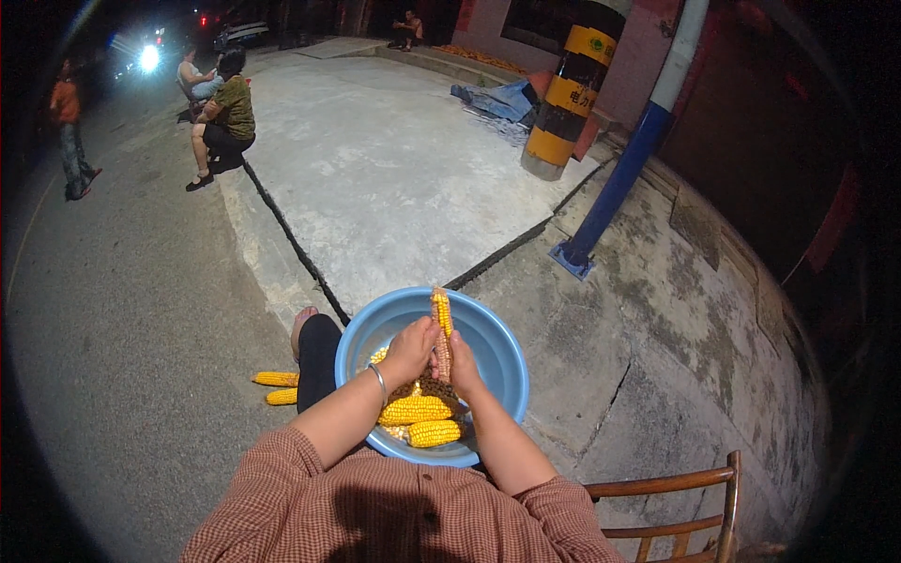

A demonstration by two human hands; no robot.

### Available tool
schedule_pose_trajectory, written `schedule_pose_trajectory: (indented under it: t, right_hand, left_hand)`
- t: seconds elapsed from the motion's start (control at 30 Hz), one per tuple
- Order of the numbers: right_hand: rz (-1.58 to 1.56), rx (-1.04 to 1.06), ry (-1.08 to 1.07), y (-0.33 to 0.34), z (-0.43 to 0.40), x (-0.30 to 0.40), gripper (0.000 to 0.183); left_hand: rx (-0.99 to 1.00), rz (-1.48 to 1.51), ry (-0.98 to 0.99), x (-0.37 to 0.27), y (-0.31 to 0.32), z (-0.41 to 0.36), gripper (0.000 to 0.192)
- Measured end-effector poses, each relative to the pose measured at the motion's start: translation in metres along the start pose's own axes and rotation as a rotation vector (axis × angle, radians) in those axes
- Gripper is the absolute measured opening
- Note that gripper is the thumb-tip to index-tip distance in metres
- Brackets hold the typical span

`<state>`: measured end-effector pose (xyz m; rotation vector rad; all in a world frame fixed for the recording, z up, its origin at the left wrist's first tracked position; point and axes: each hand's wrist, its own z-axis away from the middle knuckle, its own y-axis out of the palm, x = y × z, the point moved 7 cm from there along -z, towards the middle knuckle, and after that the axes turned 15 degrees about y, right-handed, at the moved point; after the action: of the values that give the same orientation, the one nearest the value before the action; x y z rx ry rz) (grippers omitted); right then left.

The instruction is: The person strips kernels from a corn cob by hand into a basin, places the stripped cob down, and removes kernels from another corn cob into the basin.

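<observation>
Over a blue plastic basin [501, 327], an ear of corn [441, 310] stands nearly upright between my two hands, partly stripped, with bare cob showing and yellow kernels left on part of it. My left hand [410, 350], with a metal bangle at the wrist, holds it from the left. From the right, my right hand [464, 366] grips its lower part. Two full ears of corn [434, 433] lie in the basin nearest me, with loose kernels [379, 355] beside and under them. A dark brown bumpy thing under my hands is partly hidden.
Two ears of corn [276, 379] lie on the ground left of my leg. A wooden chair [662, 485] stands at lower right. Ahead are a blue-based pole [612, 186] and a striped pillar [563, 105]. Several people sit or stand farther off; a bright light shines at upper left.
</observation>
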<state>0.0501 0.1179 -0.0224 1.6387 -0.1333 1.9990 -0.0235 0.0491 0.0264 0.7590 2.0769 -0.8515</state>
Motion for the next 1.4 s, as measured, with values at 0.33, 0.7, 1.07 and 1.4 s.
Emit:
schedule_pose_trajectory:
  t: [0.33,0.7,1.07,1.4]
  right_hand:
    - [-0.188,0.009,0.053,0.001,0.002,0.002,0.05]
    - [-0.057,0.022,0.065,0.005,0.006,0.001,0.048]
    - [-0.139,0.065,0.058,0.011,0.01,0.009,0.054]
    - [0.046,0.096,0.03,0.013,0.005,0.001,0.049]
  left_hand:
    - [-0.05,0.537,-0.117,0.029,0.013,0.001,0.022]
    - [-0.098,0.336,-0.067,0.013,0.001,-0.003,0.023]
    - [-0.117,0.563,-0.173,0.031,0.004,-0.003,0.025]
    - [-0.102,0.283,-0.166,0.001,-0.004,-0.003,0.027]
